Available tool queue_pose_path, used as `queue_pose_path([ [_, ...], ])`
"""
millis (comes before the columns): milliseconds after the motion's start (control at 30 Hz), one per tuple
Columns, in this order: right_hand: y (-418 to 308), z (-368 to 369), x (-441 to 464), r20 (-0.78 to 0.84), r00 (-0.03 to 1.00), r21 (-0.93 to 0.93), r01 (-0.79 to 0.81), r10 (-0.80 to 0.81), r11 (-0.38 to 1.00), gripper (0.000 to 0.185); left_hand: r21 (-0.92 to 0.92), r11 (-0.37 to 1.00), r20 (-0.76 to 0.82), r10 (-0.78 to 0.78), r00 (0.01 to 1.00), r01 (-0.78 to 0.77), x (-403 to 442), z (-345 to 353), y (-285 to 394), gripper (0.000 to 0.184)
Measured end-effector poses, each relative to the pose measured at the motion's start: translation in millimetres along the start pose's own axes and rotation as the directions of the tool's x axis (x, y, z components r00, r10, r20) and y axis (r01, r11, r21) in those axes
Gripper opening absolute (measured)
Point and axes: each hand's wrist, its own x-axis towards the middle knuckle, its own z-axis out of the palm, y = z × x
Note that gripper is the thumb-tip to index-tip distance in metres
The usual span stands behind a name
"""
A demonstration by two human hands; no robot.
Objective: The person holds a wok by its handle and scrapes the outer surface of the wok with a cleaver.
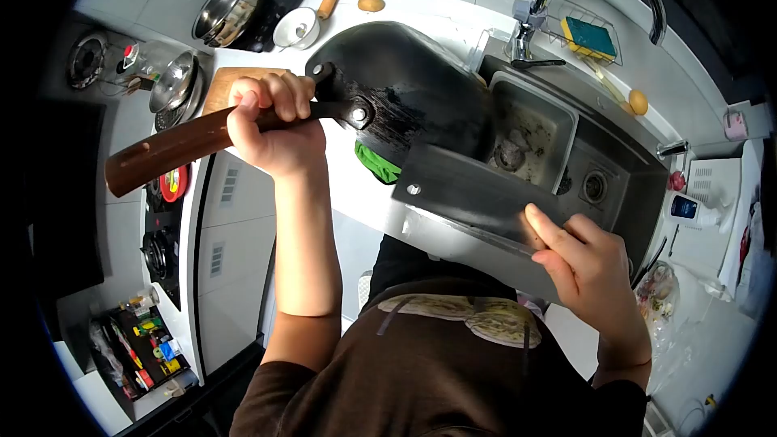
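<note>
My left hand [279, 125] is closed around the brown wooden handle [166, 150] of a black wok [388, 73]. The wok is tilted, its dark, scratched outer side showing above the counter and beside the sink. In my right hand [579, 263] is a cleaver [469, 194]; its broad blade points left across the sink's front edge, close to the wok's lower side. The cleaver's handle is hidden in my fingers. Part of a green item [376, 163] shows below the wok.
A double sink [558, 125] with a chrome faucet [522, 44] lies at the right. Behind the wok are a white bowl [296, 29], a potato [371, 3] and a pot [228, 12]. A wooden board [231, 87] lies left. A sponge [589, 39] sits in a wire rack.
</note>
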Motion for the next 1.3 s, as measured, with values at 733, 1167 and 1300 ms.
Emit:
queue_pose_path([
  [733,3,4,10,0.001,0.988,-0.173,0.153,-0.155,0.973,0.054,-0.084,0.996,-0.006,-0.023,1.000,0.023,11,-12,-1,0.022],
  [1167,-8,-9,14,0.076,0.994,-0.147,0.085,-0.074,0.986,0.043,-0.076,0.997,-0.055,-0.034,0.998,0.030,13,-8,-2,0.021],
  [1300,-6,-10,14,0.095,0.986,-0.165,0.152,-0.138,0.974,0.052,-0.062,0.998,-0.076,-0.028,0.997,0.023,9,-6,-2,0.021],
])
